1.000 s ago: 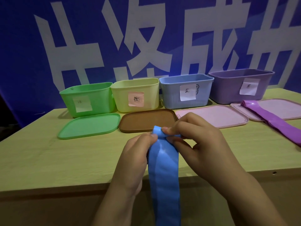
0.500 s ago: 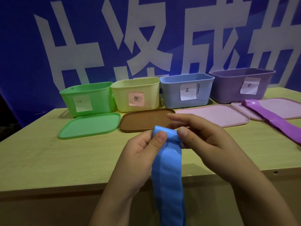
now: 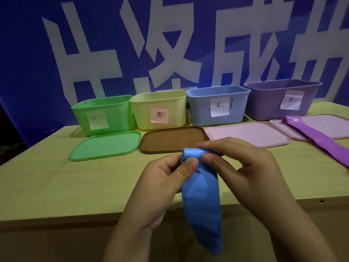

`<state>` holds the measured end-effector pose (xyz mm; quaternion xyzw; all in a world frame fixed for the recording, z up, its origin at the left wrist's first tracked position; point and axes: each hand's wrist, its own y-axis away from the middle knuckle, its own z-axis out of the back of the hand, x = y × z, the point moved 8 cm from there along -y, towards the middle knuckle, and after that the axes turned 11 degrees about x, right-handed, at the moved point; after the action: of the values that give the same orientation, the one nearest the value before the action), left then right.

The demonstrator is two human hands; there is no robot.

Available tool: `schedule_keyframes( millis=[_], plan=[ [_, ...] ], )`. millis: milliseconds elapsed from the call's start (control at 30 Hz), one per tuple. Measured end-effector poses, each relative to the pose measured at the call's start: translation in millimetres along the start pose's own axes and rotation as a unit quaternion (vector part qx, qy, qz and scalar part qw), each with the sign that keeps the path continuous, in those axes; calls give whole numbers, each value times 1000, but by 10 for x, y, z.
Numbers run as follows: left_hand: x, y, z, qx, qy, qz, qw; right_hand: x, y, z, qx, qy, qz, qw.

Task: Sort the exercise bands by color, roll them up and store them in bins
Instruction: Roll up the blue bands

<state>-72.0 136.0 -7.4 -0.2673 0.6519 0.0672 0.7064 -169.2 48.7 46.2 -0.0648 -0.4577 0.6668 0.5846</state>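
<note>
While I watch from the head camera, both thumbs and fingers curled tight, left hand [image 3: 162,178] and right hand [image 3: 245,167] pinching the folded top of the blue band [image 3: 202,201], its tail hanging past the table [image 3: 56,186] edge, blue bin [image 3: 200,110] behind, purple band [image 3: 319,137] lying at right.

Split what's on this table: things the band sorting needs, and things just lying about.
Needed:
soft blue rubber band, pinched by left hand and right hand
blue plastic bin
flat purple rubber band
purple plastic bin

Lying about:
green plastic lid
brown plastic lid
</note>
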Motion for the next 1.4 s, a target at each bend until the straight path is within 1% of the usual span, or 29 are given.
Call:
schedule_keyframes(
  millis=[67,167,367,533,667,867,1000,1067,1167,1300,1400],
  plan=[
    [30,-8,0,10,42,16,999,21,10,3,-12,15,14,1000],
    [52,-37,5,14,61,26,998,29,15,14,-29,18,22,999],
    [153,-24,-1,7,25,56,998,55,19,67,-50,20,34,998],
    [66,-16,-39,-7,-61,9,998,49,41,94,-86,58,41,994],
    [-9,-3,-30,-30,-118,-31,992,53,50,79,-93,51,47,993],
    [-68,16,-7,-43,-130,-55,989,16,18,28,-56,17,35,998],
    [-74,41,55,-97,-118,-55,987,1,0,-13,-14,-22,36,999],
    [-66,45,62,-112,-111,-46,986,-9,-6,-31,3,-34,31,999],
    [-40,37,61,-110,-102,-40,988,-42,-9,-61,32,-66,4,997],
    [-57,36,77,-84,-105,-45,990,-101,2,-106,67,-163,-48,983],
    [-57,37,68,-64,-106,-48,991,-147,10,-113,80,-180,-81,977]
  ],
)
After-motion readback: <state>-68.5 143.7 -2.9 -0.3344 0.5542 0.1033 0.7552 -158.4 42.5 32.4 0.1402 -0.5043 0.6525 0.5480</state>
